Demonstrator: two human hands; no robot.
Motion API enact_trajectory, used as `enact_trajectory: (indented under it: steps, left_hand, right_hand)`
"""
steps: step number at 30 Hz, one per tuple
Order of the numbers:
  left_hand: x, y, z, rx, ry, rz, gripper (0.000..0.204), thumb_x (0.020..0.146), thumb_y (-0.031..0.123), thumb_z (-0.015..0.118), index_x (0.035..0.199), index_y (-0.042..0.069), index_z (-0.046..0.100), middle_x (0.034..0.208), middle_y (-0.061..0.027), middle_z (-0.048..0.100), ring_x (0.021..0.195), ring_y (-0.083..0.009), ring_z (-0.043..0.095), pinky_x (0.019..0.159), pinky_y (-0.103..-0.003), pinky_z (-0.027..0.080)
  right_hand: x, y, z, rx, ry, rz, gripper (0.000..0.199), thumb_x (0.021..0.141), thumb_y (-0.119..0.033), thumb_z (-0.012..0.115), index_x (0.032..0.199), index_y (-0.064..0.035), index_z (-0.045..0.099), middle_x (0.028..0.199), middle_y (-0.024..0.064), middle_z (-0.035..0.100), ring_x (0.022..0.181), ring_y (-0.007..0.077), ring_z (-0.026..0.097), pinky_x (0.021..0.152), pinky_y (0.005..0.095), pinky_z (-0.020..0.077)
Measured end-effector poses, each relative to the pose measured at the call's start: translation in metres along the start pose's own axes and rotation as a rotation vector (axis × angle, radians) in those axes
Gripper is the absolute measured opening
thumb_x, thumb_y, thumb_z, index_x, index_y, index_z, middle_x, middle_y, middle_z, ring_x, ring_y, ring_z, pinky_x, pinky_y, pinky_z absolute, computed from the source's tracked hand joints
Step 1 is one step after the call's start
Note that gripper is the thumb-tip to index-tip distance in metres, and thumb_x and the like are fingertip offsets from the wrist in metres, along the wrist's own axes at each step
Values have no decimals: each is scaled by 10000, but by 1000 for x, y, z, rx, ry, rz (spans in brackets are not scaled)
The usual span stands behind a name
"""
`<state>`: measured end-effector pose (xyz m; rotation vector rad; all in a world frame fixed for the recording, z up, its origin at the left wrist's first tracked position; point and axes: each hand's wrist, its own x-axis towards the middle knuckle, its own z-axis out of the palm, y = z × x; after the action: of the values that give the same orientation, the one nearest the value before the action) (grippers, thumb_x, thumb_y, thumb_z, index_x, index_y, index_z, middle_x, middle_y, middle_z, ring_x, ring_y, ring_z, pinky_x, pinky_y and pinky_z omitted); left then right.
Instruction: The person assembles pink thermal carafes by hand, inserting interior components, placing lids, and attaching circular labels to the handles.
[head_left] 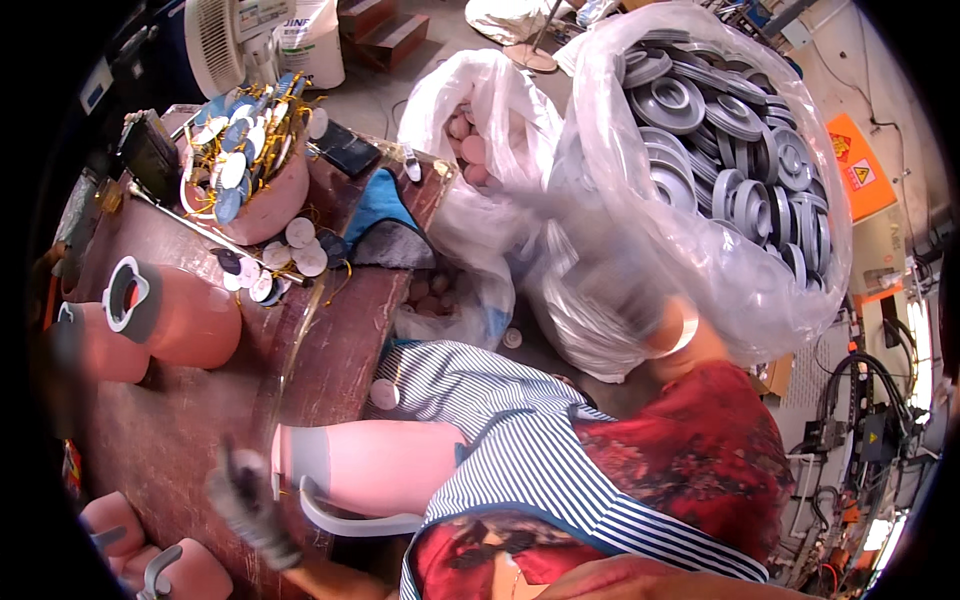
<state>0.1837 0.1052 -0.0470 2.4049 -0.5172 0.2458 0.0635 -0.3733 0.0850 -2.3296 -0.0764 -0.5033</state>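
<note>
A pink jug (390,468) with a grey collar and grey handle lies on its side across my lap, its mouth toward the left. My left hand (250,505), in a grey glove, is beside the jug's mouth at the table edge. Its fingers are blurred, and whether they hold the small pinkish shape by them is unclear. My right hand (590,270) is smeared by motion in front of the large clear plastic bag (600,150) of round grey lids (675,105). What it holds, if anything, cannot be made out. A pale disc (385,394) lies on my striped apron (480,385).
More pink jugs (195,318) stand on the brown table (200,430) at left. A pink tub (270,205) there is heaped with discs on yellow strings; loose discs (300,245) and a blue cloth (385,215) lie nearby. Behind, a white bag (430,95) holds pink round pieces.
</note>
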Motion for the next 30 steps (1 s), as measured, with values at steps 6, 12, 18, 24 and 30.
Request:
enact_trajectory:
  steps: [6,12,18,24,30]
  left_hand:
    - [-50,45,50,-220,474,-16,462,1021,266,471,1401,4,502,1539,-207,348,1376,-369,351,1114,-495,321]
    - [-40,45,40,-489,-92,181,567,894,311,652,1390,60,538,1617,-248,169,1467,-394,273,1150,-507,287]
    - [-14,34,91,-674,-82,191,363,883,219,631,1214,80,682,1521,-192,384,1356,-342,434,1107,-443,355]
    - [-34,63,54,-109,191,259,365,866,244,583,1175,76,680,1396,-185,530,1327,-380,459,1130,-480,313]
    - [-111,61,7,157,300,-206,275,948,84,575,1206,4,627,1299,-144,598,1132,-270,610,970,-346,488]
  right_hand:
    - [2,130,-252,-1358,479,1043,706,859,-627,567,1251,-43,623,1241,254,631,1158,404,611,968,485,489]
    - [-25,225,-297,-1121,834,795,770,780,-377,702,1435,-63,447,1366,243,562,1250,387,563,1033,472,449]
    - [20,41,-200,-1481,690,-141,426,829,-257,689,1237,-136,660,1102,132,669,975,331,641,848,436,516]
    - [-26,39,29,-722,-71,-259,431,805,-176,666,1233,-125,650,1011,112,639,925,316,617,842,446,497]
    - [-94,50,144,-502,-131,-645,391,752,-232,694,1128,-126,672,1127,65,599,966,274,567,996,535,446]
